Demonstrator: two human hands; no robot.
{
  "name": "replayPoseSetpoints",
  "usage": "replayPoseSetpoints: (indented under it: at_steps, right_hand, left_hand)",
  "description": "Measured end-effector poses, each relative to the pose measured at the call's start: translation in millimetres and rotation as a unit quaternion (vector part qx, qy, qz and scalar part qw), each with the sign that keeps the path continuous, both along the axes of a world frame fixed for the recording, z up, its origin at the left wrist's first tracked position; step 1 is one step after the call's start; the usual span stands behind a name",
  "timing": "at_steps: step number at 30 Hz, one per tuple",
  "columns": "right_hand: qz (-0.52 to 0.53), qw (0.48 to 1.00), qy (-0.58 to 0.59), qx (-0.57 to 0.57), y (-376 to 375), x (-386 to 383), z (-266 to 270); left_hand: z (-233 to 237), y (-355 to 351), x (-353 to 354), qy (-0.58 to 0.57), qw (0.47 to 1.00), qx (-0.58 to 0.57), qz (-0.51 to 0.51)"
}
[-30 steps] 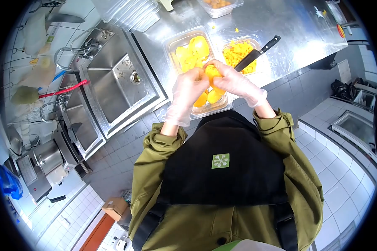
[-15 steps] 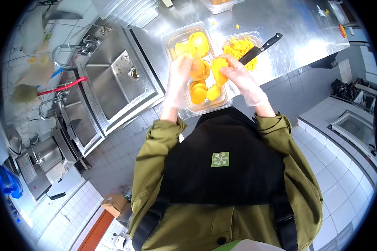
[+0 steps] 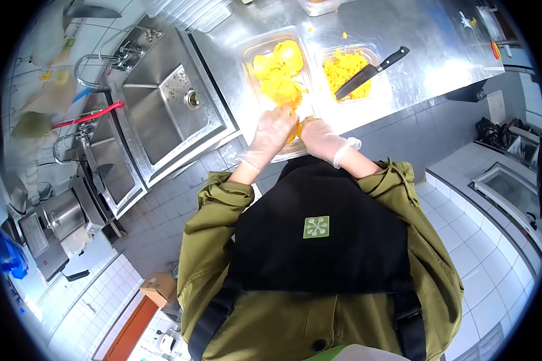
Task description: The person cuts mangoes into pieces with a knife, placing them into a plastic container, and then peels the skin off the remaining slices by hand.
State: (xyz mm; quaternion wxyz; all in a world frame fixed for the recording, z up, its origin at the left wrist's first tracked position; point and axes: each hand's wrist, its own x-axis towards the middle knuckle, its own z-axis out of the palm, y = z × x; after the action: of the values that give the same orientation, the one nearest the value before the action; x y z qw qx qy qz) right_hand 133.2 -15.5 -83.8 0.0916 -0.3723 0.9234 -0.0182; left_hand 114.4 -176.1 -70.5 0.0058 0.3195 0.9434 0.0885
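Observation:
My left hand (image 3: 273, 133), in a clear glove, is closed on orange-yellow pieces at the near end of a clear plastic container (image 3: 244, 59). Close beside it, my right hand (image 3: 323, 139), also gloved, has its fingers closed on an orange-yellow piece (image 3: 301, 127). The hands partly hide what they grip. Larger orange-yellow pieces (image 3: 282, 78) lie in the far part of this container. To its right, a second container holds small chopped orange bits (image 3: 341, 67). A black-handled knife (image 3: 367, 73) lies across that container, its blade over the bits.
The steel counter (image 3: 403, 30) carries stacked clear containers (image 3: 193, 12) at the far left and another container (image 3: 322, 6) at the far edge. A double sink (image 3: 162, 108) with taps adjoins on the left. Small orange scraps lie on the counter.
Both hands have moved nearer my body and closer together, down to the container's near end. The piece in my right hand has come down with it. The far pieces are now more exposed.

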Motion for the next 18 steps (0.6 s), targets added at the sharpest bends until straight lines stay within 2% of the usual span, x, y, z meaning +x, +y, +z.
replayPoseSetpoints:
  at_steps: [4, 7, 10, 13, 16, 18]
  right_hand:
    - [-0.009, 1.0, 0.004, 0.009, -4, 4, 2]
    - [-0.074, 0.985, -0.151, -0.048, -12, -2, -6]
    - [-0.139, 0.951, -0.252, -0.113, -18, -5, -5]
    - [-0.175, 0.925, -0.303, -0.147, -19, -9, -4]
    - [-0.18, 0.897, -0.325, -0.238, -14, -13, -15]
    - [-0.219, 0.845, -0.382, -0.304, -9, -15, -8]
  left_hand:
    - [-5, -4, 6, 0.049, 0.998, 0.022, -0.017]
    - [-10, -11, 6, 0.045, 0.997, 0.061, -0.018]
    - [-7, -15, 12, -0.015, 0.999, 0.041, 0.007]
    - [-3, -19, 20, -0.092, 0.993, 0.067, 0.017]
    - [16, -19, 21, -0.145, 0.979, 0.12, 0.08]
    - [37, -19, 15, -0.167, 0.956, 0.171, 0.17]
